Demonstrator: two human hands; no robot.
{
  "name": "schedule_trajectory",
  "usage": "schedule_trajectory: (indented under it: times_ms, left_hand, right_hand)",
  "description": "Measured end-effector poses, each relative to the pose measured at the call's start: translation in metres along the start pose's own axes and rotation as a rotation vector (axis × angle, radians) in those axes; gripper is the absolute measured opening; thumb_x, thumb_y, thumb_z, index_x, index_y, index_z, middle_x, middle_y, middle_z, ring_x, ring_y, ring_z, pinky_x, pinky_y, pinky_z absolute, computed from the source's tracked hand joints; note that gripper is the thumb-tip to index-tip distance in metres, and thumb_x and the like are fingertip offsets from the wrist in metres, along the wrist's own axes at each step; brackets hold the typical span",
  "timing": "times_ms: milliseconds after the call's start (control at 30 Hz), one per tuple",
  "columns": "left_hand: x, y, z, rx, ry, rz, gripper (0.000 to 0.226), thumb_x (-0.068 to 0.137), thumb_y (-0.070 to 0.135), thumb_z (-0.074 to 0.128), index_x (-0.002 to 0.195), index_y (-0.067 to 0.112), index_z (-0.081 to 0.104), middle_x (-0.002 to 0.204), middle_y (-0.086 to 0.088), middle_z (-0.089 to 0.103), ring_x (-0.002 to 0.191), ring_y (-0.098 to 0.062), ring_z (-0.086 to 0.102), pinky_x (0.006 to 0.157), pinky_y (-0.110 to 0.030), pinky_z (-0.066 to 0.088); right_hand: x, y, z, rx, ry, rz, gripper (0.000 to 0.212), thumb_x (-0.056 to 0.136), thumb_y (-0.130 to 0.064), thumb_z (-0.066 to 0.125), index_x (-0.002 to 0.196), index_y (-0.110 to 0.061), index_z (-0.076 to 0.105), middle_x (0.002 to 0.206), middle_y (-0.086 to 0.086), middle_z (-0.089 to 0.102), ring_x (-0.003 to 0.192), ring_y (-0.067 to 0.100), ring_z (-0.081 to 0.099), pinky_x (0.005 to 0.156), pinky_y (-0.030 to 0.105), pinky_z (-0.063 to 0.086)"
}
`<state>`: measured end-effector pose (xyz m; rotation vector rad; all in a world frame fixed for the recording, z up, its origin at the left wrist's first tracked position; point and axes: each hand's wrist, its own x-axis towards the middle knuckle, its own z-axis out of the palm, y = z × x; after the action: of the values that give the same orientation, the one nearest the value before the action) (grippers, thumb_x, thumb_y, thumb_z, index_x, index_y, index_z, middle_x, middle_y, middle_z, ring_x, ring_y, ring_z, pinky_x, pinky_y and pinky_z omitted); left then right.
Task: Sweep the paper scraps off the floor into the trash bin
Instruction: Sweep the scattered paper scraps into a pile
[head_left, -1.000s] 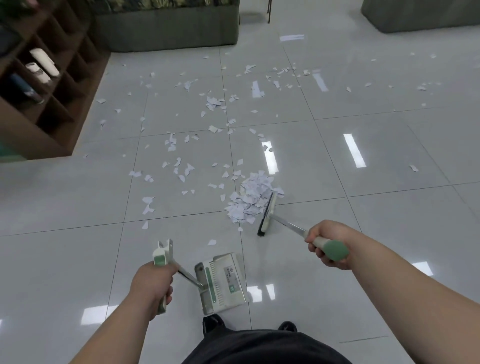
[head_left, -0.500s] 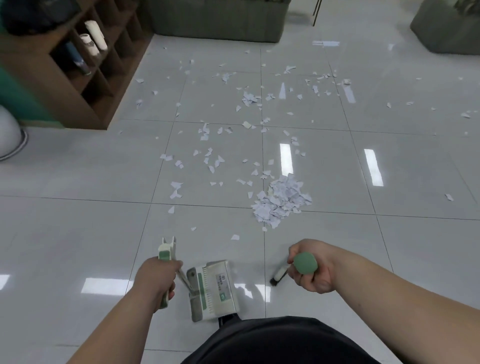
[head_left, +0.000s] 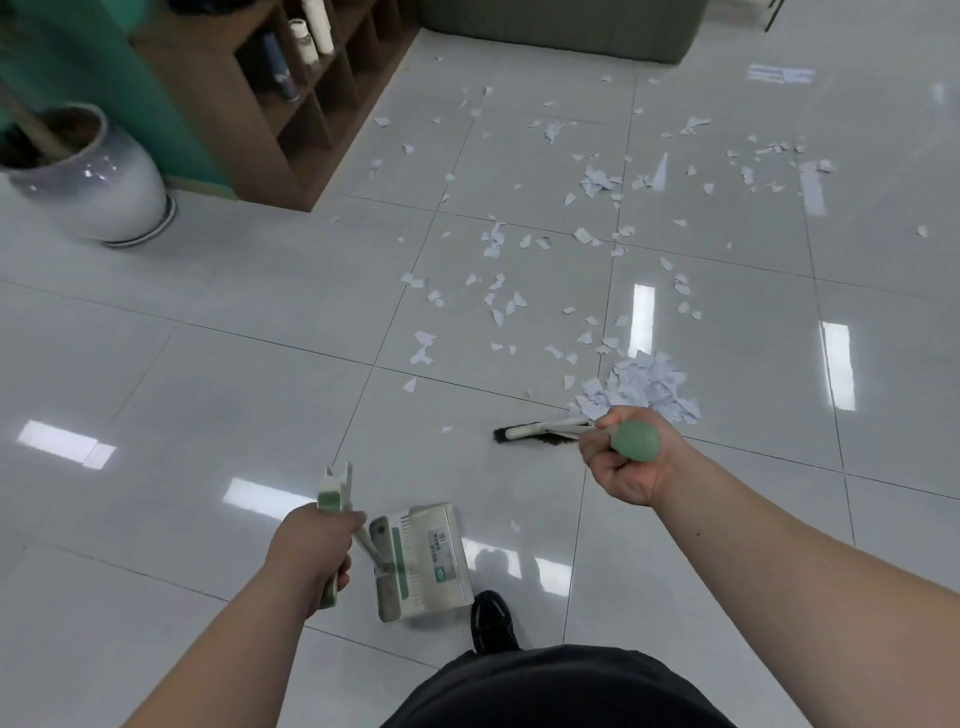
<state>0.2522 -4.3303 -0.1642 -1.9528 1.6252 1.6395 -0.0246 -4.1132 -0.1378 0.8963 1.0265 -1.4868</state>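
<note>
Swung out leftward, the black-bristled broom (head_left: 530, 432) lies beside heaped white paper scraps (head_left: 644, 387), right hand (head_left: 621, 470) gripping its green handle (head_left: 635, 441), left hand (head_left: 311, 551) holding the grey plastic dustpan (head_left: 423, 561)

The paper scraps (head_left: 644, 387) were white with a light lilac tone, on a floor (head_left: 208, 389) of pale grey shiny tiles with thin dark lines. Your broom (head_left: 540, 430) had a soft green grip, a white head and black bristles. Your dustpan (head_left: 421, 561) was off-white with a green stripe. The shelf (head_left: 291, 130) was brown, the wall (head_left: 130, 78) teal, the vase (head_left: 98, 192) white fading to grey, your shoe (head_left: 491, 621) black.
</note>
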Motion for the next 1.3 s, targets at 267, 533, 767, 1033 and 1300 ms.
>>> schedule_trajectory:
  times_ms: [267, 533, 767, 1033, 1300]
  left_hand:
    - [-0.003, -0.007, -0.013, -0.040, 0.020, -0.022, 0.013, 0.095, 0.016, 0.065, 0.090, 0.005, 0.062, 0.069, -0.011, 0.048, 0.049, -0.021, 0.043, 0.047, -0.026, 0.040]
    - [-0.020, -0.008, -0.022, -0.070, 0.033, -0.035, 0.013, 0.096, 0.016, 0.066, 0.089, 0.007, 0.060, 0.070, -0.009, 0.050, 0.051, -0.020, 0.043, 0.049, -0.026, 0.040]
    - [-0.045, 0.000, -0.003, -0.070, 0.070, -0.061, 0.015, 0.097, 0.013, 0.065, 0.085, 0.007, 0.058, 0.070, -0.009, 0.049, 0.051, -0.019, 0.042, 0.048, -0.024, 0.039]
    - [-0.066, 0.007, 0.055, -0.094, 0.182, -0.134, 0.015, 0.096, 0.014, 0.067, 0.086, 0.005, 0.059, 0.069, -0.010, 0.051, 0.051, -0.021, 0.044, 0.051, -0.027, 0.041]
    - [-0.095, 0.038, 0.134, -0.132, 0.319, -0.166, 0.016, 0.096, 0.015, 0.067, 0.086, 0.008, 0.056, 0.068, -0.009, 0.050, 0.051, -0.020, 0.042, 0.051, -0.028, 0.039]
  right_hand:
    - [-0.015, -0.001, 0.007, -0.378, 0.064, 0.042, 0.014, 0.074, -0.004, 0.045, 0.075, -0.016, 0.039, 0.067, 0.001, 0.044, 0.035, 0.013, 0.048, 0.028, 0.014, 0.030]
    - [-0.058, -0.015, -0.005, -1.251, 0.145, 0.106, 0.011, 0.077, -0.005, 0.055, 0.087, -0.007, 0.052, 0.068, 0.010, 0.059, 0.045, 0.018, 0.045, 0.041, 0.016, 0.029]
    - [-0.038, -0.051, -0.025, -1.586, -0.050, 0.311, 0.045, 0.064, -0.007, 0.062, 0.107, -0.004, 0.051, 0.068, 0.011, 0.059, 0.040, 0.020, 0.045, 0.046, 0.017, 0.034]
    - [-0.017, -0.112, -0.077, -1.649, -0.127, 0.341, 0.058, 0.055, -0.006, 0.064, 0.112, -0.005, 0.056, 0.069, 0.013, 0.059, 0.041, 0.020, 0.044, 0.045, 0.017, 0.034]
    - [-0.006, -0.237, -0.154, -1.764, -0.023, 0.393, 0.059, 0.053, -0.007, 0.067, 0.110, -0.005, 0.057, 0.071, 0.011, 0.058, 0.043, 0.021, 0.045, 0.046, 0.017, 0.035]
